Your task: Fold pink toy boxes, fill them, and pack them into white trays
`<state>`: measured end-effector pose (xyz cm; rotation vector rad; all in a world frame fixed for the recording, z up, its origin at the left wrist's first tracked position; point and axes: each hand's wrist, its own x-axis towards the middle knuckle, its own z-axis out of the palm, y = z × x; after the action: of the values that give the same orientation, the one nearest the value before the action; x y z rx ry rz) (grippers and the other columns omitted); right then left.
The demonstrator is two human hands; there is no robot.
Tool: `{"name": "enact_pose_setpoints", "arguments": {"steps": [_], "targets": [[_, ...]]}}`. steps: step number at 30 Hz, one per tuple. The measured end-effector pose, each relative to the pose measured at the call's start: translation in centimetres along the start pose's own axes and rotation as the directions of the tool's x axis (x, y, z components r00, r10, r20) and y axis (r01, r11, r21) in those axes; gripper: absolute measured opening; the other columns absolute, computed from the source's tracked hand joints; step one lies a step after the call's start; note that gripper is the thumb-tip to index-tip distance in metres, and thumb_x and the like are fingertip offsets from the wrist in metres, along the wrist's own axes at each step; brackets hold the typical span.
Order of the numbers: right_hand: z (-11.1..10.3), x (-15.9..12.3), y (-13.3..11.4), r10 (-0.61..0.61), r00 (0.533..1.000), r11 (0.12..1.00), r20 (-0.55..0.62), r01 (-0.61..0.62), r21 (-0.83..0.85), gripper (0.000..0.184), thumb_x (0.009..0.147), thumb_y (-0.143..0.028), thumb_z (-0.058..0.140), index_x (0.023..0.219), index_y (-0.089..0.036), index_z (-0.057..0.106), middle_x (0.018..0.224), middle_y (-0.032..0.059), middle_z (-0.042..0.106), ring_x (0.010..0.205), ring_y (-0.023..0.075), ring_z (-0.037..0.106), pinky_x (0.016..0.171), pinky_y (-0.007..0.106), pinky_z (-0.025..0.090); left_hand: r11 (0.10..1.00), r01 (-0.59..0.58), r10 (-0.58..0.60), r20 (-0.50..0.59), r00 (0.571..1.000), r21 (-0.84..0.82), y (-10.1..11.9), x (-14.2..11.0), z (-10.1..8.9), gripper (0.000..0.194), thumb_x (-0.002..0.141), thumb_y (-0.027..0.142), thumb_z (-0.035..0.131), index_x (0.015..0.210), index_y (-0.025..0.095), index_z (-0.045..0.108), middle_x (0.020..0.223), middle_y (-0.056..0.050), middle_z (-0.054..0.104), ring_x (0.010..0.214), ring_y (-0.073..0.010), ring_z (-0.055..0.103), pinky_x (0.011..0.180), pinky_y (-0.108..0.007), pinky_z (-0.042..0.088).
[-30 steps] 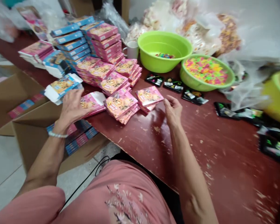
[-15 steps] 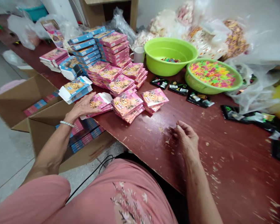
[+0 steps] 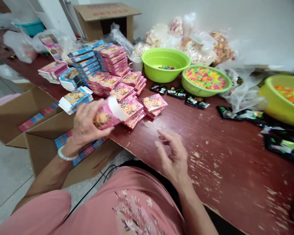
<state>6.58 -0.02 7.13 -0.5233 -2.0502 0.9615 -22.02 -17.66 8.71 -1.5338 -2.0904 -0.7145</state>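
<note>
Above the table's front edge, my left hand is closed around a pink printed carton, whose white flap stands open toward the right. My right hand hovers over the red-brown table, thumb and fingers apart, with nothing between them. Just beyond the held carton are flat stacks of pink cartons, and a smaller pink stack lies to their right. A blue carton with open white flaps lies behind my left hand.
Taller piles of blue boxes and pink boxes stand behind. A green basin, a basket of colourful pieces and a yellow basin line the back. Black trays lie before them. Open cardboard boxes stand below left.
My left hand has lifted the pink carton off the table edge and brought it right. My right hand has moved left toward it, its fingers spreading. The view has shifted slightly.
</note>
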Motion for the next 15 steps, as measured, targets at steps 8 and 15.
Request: {"name": "enact_pose_setpoints", "arguments": {"steps": [8,15], "targets": [[0.4,-1.5,-1.6,-0.068,0.996,0.971,0.066,0.081,-0.224,0.041,0.099,-0.035,0.066,0.140,-0.034,0.061,0.142,0.0128,0.055,0.131,0.0336,0.055,0.108,0.057,0.050,0.964,-0.239,0.239,-0.015,0.971,-0.114,12.8,-1.7,5.2,0.091,0.086,0.060,0.072,0.160,0.025,0.033,0.152,-0.026,0.044,0.139,-0.0439,0.049,0.110,-0.062,0.043],[-2.1,-2.5,1.7,0.064,0.997,0.985,0.039,-0.057,-0.163,0.003,0.092,-0.025,0.070,0.090,-0.026,0.072,0.110,0.0063,0.061,0.099,0.0237,0.065,0.084,0.039,0.057,0.953,-0.148,0.164,0.041,0.986,-0.263,17.0,-3.5,8.2,0.100,0.077,0.064,0.081,0.158,0.023,0.040,0.148,-0.028,0.049,0.132,-0.0474,0.055,0.101,-0.063,0.048]]}}
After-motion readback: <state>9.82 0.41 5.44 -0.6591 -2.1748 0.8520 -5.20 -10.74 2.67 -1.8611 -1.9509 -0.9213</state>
